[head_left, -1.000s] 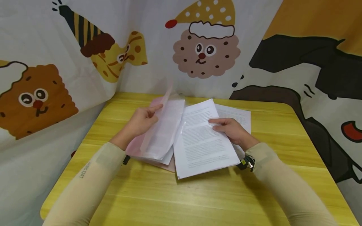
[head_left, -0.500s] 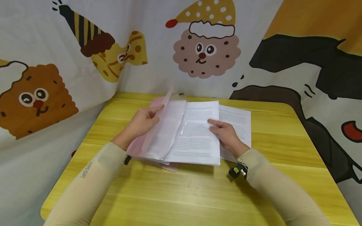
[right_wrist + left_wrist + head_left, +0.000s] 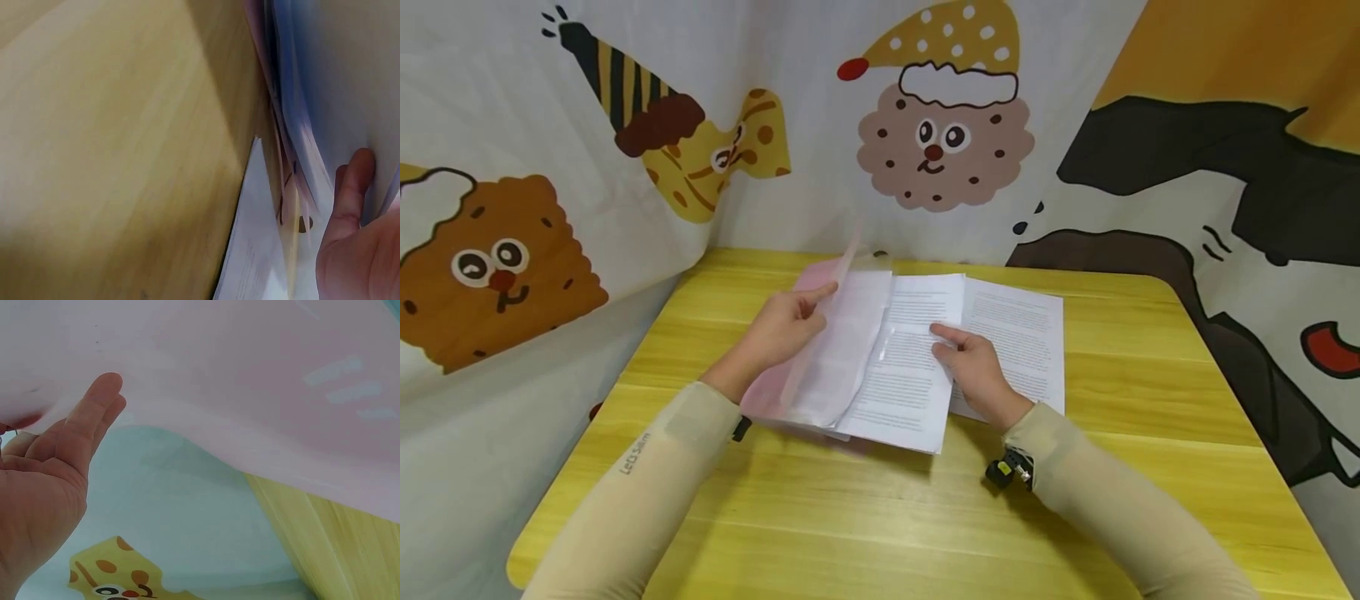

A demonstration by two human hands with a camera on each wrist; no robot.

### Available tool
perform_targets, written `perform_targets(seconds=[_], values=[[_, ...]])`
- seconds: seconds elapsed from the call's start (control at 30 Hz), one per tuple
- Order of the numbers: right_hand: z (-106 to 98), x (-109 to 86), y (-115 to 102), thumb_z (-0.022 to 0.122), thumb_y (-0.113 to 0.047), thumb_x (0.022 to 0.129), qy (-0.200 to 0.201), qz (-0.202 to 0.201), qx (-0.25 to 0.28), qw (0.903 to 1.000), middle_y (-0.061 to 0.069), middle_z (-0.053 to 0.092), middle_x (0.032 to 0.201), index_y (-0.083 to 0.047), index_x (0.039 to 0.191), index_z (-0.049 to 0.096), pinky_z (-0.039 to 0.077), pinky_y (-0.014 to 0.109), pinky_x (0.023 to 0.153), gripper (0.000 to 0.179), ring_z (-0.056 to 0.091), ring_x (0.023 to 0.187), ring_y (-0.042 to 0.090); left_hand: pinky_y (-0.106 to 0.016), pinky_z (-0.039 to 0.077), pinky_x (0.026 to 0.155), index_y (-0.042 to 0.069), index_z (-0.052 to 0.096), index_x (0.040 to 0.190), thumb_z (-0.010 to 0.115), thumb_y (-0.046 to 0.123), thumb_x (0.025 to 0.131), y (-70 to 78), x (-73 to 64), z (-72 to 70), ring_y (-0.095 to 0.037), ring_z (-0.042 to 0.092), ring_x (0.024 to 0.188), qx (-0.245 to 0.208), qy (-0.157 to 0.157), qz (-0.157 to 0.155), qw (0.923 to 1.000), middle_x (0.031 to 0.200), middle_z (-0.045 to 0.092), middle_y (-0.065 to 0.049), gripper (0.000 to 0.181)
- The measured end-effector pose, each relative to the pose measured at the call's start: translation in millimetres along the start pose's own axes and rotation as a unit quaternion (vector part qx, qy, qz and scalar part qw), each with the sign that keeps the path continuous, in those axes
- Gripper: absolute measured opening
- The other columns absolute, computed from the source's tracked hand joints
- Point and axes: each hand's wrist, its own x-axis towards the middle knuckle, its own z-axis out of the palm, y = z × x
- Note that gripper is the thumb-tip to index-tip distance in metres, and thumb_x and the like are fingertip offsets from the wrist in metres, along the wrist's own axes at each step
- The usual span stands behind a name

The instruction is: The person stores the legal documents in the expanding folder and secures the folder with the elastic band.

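A pink translucent folder point(image 3: 763, 393) lies spread at the middle-left of the table. My left hand point(image 3: 782, 329) holds its raised front flap, thumb on the near side; in the left wrist view the fingers point(image 3: 87, 419) lie nearly straight against the pink plastic. A milky clear sheet point(image 3: 850, 350) stands tilted inside the folder. Printed pages point(image 3: 910, 379) slant in with their left part under that sheet. My right hand point(image 3: 977, 371) pinches the pages' right edge, thumb on top and the other fingers behind. From the right wrist view, the pages' underside point(image 3: 331, 69) rises above the table.
Another printed sheet or stack point(image 3: 1022, 342) lies on the table to the right, partly under the held pages. The wooden table point(image 3: 880, 525) reaches toward the front. A cartoon-print cloth point(image 3: 820, 200) hangs behind its back edge.
My right hand has moved left, carrying the printed pages from beside the folder to under its clear sheet. More of the right-hand sheet shows. My left hand has barely moved.
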Motion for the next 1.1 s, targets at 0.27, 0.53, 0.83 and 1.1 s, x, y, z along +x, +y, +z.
perform_targets(seconds=[0.27, 0.53, 0.83, 1.1], values=[[-6, 5.3, 8, 0.062, -0.014, 0.106, -0.004, 0.030, 0.032, 0.9990, 0.011, 0.056, 0.160, -0.013, 0.151, 0.063, 0.056, 0.016, 0.081, 0.044, 0.065, 0.119, 0.011, -0.024, 0.032, 0.051, 0.016, 0.053, 0.158, 0.057, 0.013, 0.103, 0.6, -1.2, -1.1, -0.014, 0.033, 0.054, 0.003, 0.004, -0.001, 1.0000, 0.079, 0.056, -0.007, 0.055], [-6, -2.5, 7, 0.059, -0.012, 0.106, 0.033, -0.038, -0.068, 0.9964, 0.006, 0.055, 0.162, -0.010, 0.147, 0.066, 0.043, 0.040, 0.120, 0.042, 0.043, 0.152, 0.019, -0.024, 0.031, 0.051, 0.016, 0.055, 0.157, 0.057, 0.012, 0.101, -0.1, 0.9, 3.1, -0.011, 0.031, 0.053, -0.001, 0.002, 0.002, 1.0000, 0.083, 0.061, -0.010, 0.055], [18, 1.5, -4, 0.062, -0.014, 0.107, -0.009, -0.044, -0.046, 0.9979, 0.007, 0.051, 0.165, -0.009, 0.149, 0.064, 0.042, 0.043, 0.123, 0.043, 0.038, 0.157, 0.023, -0.024, 0.029, 0.049, 0.015, 0.056, 0.155, 0.057, 0.010, 0.100, 8.5, 5.6, 19.6, -0.009, 0.029, 0.051, 0.003, 0.008, 0.012, 0.9999, 0.072, 0.055, -0.006, 0.056], [11, 4.9, 0, 0.065, -0.016, 0.106, -0.029, -0.004, -0.015, 0.9994, 0.014, 0.060, 0.142, -0.016, 0.154, 0.060, 0.062, 0.030, 0.079, 0.048, 0.066, 0.101, 0.020, -0.024, 0.028, 0.049, 0.011, 0.055, 0.155, 0.056, 0.010, 0.098, 11.5, 7.8, 21.5, -0.011, 0.027, 0.052, 0.023, 0.031, 0.016, 0.9991, 0.060, 0.030, 0.007, 0.057]])
